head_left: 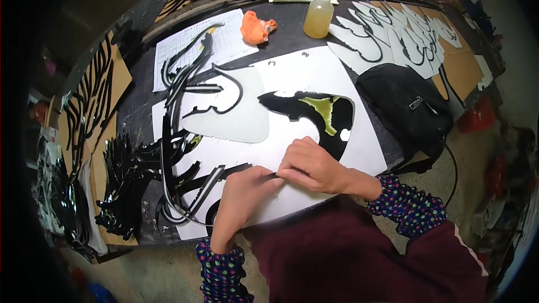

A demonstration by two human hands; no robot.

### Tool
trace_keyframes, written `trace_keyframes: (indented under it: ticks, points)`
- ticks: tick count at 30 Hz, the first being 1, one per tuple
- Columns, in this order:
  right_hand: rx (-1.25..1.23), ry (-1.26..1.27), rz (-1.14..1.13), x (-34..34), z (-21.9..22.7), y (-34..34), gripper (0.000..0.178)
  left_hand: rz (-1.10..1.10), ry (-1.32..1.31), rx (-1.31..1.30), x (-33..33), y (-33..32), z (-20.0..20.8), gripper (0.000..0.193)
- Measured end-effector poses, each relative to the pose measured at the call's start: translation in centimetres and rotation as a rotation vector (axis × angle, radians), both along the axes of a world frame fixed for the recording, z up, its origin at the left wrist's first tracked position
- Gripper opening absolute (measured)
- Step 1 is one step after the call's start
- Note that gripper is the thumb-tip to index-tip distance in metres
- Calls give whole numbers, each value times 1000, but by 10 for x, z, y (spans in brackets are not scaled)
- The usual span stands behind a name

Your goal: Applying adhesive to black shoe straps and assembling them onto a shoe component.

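Note:
Above the near edge of a white board [364, 148], my two hands almost meet. The fingers of my left hand [245, 195], a little blurred, are closed on a thin black strip [271, 176]. My right hand [310, 165] pinches the strip's other end; most of it is hidden by the fingers. Just beyond my right hand lies a glossy black curved panel [285, 104] with a yellow-green patch. Left of that panel is a pale grey sheet [250, 120] with a curved black strip on it. More black strips [210, 186] lie beside my left hand.
An upright bottle of yellow liquid [318, 18], a crumpled orange cloth [257, 28] and a printed form [230, 45] stand or lie at the back. A black bag [401, 106] sits at right, near pale cut pieces [412, 36]. Bundled black strips [120, 185] lie on cardboard at left.

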State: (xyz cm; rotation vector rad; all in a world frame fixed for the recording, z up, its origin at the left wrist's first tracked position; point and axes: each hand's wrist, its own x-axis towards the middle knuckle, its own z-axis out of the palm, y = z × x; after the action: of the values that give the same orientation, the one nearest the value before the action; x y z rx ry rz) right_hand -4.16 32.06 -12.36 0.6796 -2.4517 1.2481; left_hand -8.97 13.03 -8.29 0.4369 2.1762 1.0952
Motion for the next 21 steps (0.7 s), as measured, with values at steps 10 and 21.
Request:
trace_keyframes:
  ticks: [10, 21]
  points:
    - [56, 61, -24, 4, -5, 2, 10, -117, 110, 279, 6, -9, -20, 21]
    - [63, 114, -75, 7, -18, -1, 14, 13, 36, 91, 10, 3, -6, 32]
